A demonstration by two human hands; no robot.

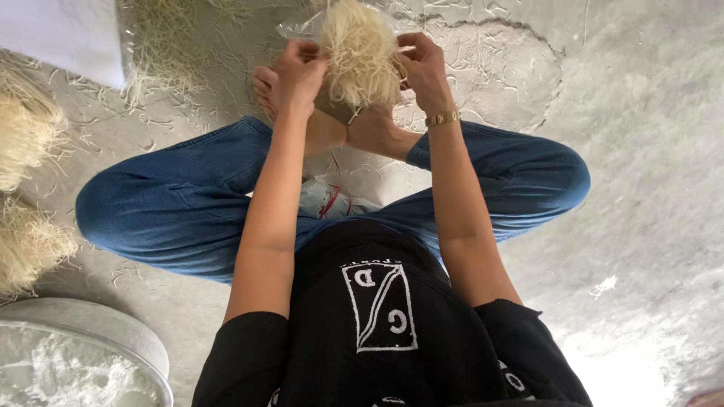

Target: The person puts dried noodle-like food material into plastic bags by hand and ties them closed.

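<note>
- Grey concrete floor (641,151), cracked and strewn with loose pale strands, fills the background.
- On it sits a person cross-legged in blue jeans (173,203) and a black shirt (377,339) with a white printed emblem; the bare feet meet below the hands.
- Held up between both hands, above the feet, is a bundle of pale dried noodles (360,53) — partly inside a clear plastic bag (298,29) whose edge shows at its upper left.
- The left hand (298,75) has its fingers curled closed on the bundle's left side.
- The right hand (424,68), a gold bracelet (443,118) on its wrist, pinches the bundle's right side with bent fingers.
- More noodle bundles (26,188) lie at the left edge — well apart from the hands.
- A round metal basin (113,332) sits at the lower left, near the person's knee.
- A white sheet (64,34) lies in the upper left corner.
</note>
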